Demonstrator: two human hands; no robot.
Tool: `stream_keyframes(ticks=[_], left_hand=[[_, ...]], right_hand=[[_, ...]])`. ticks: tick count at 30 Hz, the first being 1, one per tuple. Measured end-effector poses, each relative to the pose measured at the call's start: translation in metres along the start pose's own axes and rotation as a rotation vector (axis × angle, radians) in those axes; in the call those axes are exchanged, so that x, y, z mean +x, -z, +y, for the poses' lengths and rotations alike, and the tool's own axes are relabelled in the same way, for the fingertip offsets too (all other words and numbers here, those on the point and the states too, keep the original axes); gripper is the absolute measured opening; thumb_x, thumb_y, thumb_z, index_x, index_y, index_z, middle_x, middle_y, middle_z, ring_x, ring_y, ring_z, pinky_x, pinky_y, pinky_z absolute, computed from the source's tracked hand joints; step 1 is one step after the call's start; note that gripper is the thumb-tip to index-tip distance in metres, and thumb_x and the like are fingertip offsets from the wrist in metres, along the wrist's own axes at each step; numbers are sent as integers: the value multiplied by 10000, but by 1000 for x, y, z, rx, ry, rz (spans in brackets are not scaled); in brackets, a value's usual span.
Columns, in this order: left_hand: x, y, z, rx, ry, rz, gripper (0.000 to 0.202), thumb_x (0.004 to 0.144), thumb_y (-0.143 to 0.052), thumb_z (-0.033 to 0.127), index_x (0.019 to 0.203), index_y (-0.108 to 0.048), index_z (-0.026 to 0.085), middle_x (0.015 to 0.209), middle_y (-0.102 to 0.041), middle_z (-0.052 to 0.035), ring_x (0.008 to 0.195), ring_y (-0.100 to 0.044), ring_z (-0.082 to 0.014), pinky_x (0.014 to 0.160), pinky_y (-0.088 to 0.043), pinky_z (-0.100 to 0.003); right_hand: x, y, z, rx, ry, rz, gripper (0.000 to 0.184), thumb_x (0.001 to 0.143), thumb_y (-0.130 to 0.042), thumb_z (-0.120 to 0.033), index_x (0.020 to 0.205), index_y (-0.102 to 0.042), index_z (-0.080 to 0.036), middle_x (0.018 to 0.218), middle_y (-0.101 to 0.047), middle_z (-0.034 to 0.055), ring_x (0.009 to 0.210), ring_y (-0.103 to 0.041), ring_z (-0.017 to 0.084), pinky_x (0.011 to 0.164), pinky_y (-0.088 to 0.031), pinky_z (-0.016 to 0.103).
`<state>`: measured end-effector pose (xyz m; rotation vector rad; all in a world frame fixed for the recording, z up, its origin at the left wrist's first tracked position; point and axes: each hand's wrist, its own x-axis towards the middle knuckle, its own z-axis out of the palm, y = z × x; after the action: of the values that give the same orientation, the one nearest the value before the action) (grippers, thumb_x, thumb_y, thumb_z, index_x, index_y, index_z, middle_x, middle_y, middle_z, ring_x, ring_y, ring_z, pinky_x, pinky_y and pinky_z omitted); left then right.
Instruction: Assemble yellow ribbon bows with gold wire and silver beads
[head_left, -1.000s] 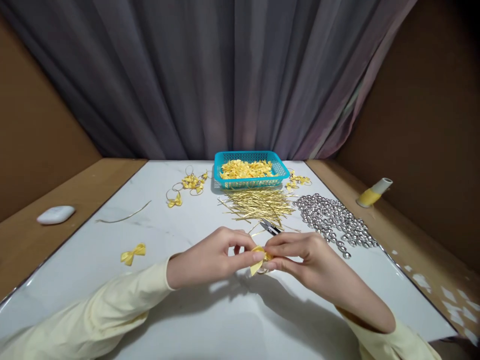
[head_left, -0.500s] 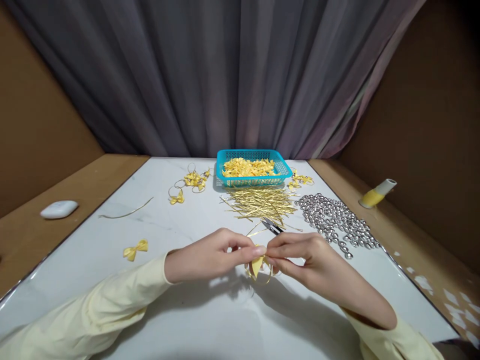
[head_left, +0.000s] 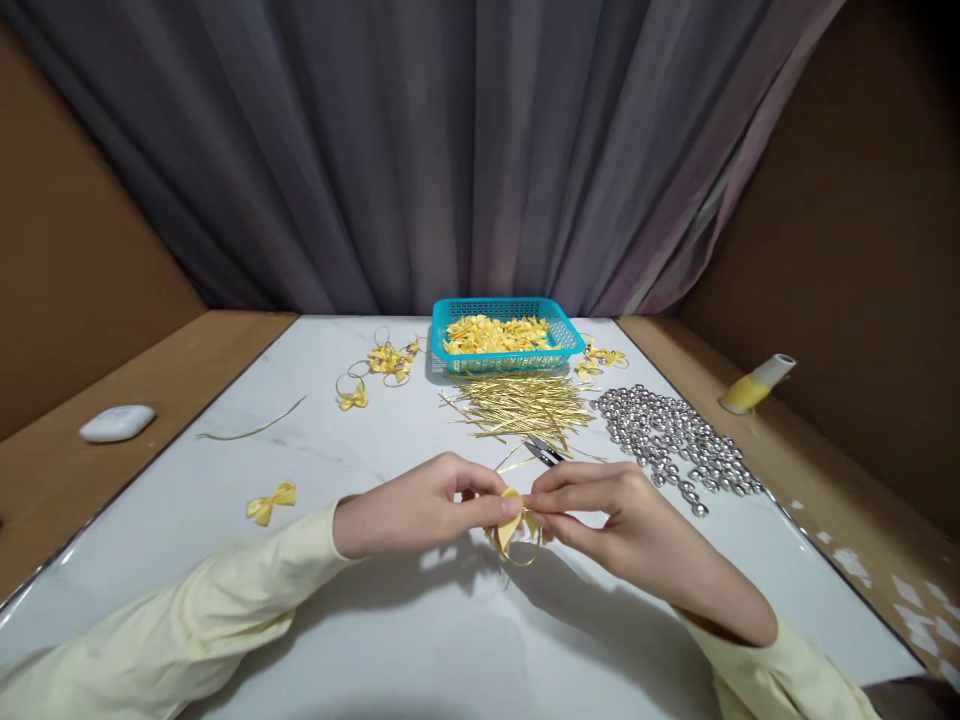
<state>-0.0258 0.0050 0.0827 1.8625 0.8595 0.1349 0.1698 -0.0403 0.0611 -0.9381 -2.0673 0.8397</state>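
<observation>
Between my two hands, above the white marbled tabletop, is a yellow ribbon bow [head_left: 509,520] with a looped gold cord [head_left: 525,562] hanging from it. My left hand [head_left: 439,508] pinches the bow between thumb and fingers. From the other side, the fingertips of my right hand [head_left: 606,508] close on the bow and cord; its knot is mostly covered by my fingers. Thread snips [head_left: 543,452] with dark handles lie just beyond, partly behind my right hand. Another yellow bow [head_left: 271,503] rests by my left forearm.
A blue basket [head_left: 510,367] of yellow bows stands behind a heap of gold cords [head_left: 525,408]. Silver rings [head_left: 675,440] are piled at right, near a thread spool [head_left: 757,384]. Corded bows [head_left: 388,362] lie at left, with a single cord [head_left: 251,424] and a white case [head_left: 118,423].
My fingers have shifted slightly on the bow, and more of its yellow loop shows beside my left thumb. Both hands stay in nearly the same place.
</observation>
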Motion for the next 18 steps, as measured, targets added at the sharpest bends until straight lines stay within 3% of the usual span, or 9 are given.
stream_keyframes(ticks=[4,10,18], left_hand=[[1,0,-2,74,-17,25,357,813,-436,419,683,-607,133,566,-447,32,553,-367,-86,521,-301,-186],[3,2,0,15,-19,-1,380,840,-411,386,665,-632,131,561,-489,25,528,-377,-80,513,-306,-186],[-6,1,-3,-189,111,-24,285,824,-475,368,774,-665,161,743,-656,-8,672,-510,-106,629,-382,-191]], right_hand=[[0,-1,3,-11,16,-5,234,809,-524,-163,952,-681,-262,825,-666,35,688,-607,145,617,-471,259],[0,0,7,-34,33,2,225,807,-523,-151,927,-687,-249,827,-661,34,693,-606,138,624,-470,253],[1,1,15,-109,56,76,212,797,-522,-126,912,-686,-197,832,-664,52,707,-612,141,636,-475,251]])
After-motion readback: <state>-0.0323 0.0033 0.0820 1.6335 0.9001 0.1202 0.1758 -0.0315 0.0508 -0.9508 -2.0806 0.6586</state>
